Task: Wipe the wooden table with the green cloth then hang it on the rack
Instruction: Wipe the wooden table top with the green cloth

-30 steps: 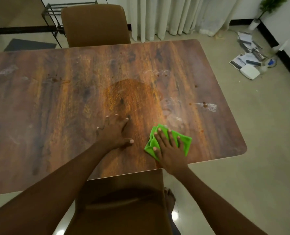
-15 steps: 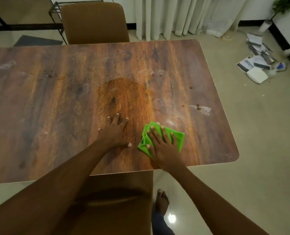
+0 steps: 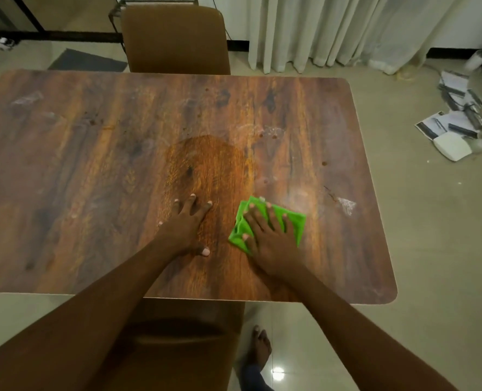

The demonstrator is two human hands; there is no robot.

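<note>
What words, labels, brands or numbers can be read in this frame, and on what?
None can be read.
The printed sheets on the floor right of the wooden table: print too small and blurred to read.
The green cloth and the table: no lettering visible.

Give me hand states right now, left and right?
Left hand: open, flat on the wooden table, holding nothing.
Right hand: open, fingers spread, pressing the green cloth onto the table.
</note>
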